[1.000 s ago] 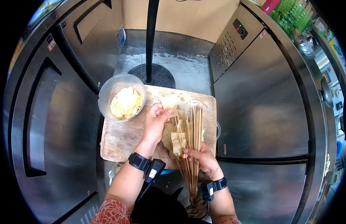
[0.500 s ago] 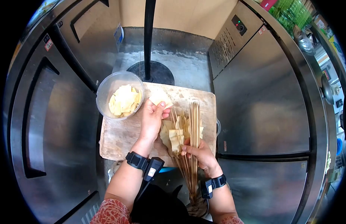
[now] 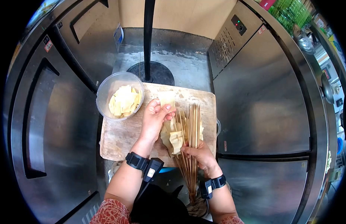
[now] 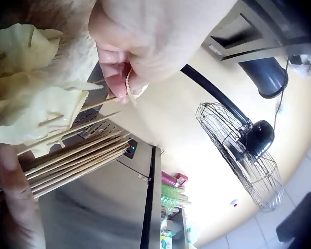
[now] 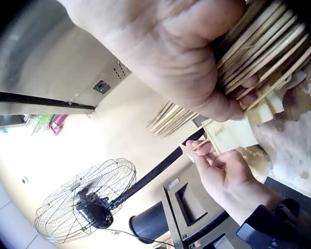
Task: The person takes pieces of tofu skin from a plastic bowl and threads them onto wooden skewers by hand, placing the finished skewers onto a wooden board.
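1. Pale food sheet is over the wooden board, pinched between the thumb and fingers of the left hand.
2. One skewer's tip comes close to these fingers; I cannot tell if it enters the sheet.
3. The right hand grips a bundle of thin skewers, with the tips spread away from the person.
4. Between both hands, several folded sheets are threaded on skewers at the bundle's left side.
5. Under them lies the wooden board.
6. At its far left corner stands a clear round tub, which contains more sheets.
7. Farther away are a black pole on a round base, and steel cabinets on both sides.
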`<state>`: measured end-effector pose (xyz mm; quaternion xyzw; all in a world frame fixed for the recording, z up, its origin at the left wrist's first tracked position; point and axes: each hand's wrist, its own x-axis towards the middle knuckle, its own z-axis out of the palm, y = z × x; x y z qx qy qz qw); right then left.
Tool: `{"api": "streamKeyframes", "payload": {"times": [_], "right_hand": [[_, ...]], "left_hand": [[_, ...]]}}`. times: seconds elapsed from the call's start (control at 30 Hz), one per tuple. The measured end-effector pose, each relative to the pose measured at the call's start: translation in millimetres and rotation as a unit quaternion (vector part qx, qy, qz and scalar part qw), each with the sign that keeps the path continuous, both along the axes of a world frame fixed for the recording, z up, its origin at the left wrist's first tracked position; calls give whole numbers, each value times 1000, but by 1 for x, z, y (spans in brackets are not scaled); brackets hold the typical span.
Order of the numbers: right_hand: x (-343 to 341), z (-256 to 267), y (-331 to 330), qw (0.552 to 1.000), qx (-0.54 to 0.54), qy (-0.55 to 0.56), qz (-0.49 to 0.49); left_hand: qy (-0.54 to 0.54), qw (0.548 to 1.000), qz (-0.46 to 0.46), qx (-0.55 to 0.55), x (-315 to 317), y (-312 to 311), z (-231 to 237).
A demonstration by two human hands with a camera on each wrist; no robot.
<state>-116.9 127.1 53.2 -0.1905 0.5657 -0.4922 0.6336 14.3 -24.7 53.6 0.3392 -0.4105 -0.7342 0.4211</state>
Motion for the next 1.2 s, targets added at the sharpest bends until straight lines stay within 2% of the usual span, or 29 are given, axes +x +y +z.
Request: {"api": "streamKeyframes", "payload": {"times": [0.27, 0.57, 0.87, 1.03, 1.2], "right_hand": [[-1, 3, 0, 999, -22, 6, 36], [-2, -1, -1, 999, -17, 28, 21], [0, 3, -4, 1000, -17, 16, -14], [1, 6, -3, 998, -17, 54, 26], [2, 7, -3, 999, -22, 32, 29]], "left_hand": [[-5, 999, 41, 2, 0, -2, -5], [16, 999, -11, -28, -4, 9, 0], [17, 1000, -19, -16, -2, 23, -2], [-20, 999, 32, -32, 2, 17, 3], [-30, 995, 57, -75, 3, 18, 8]]}}
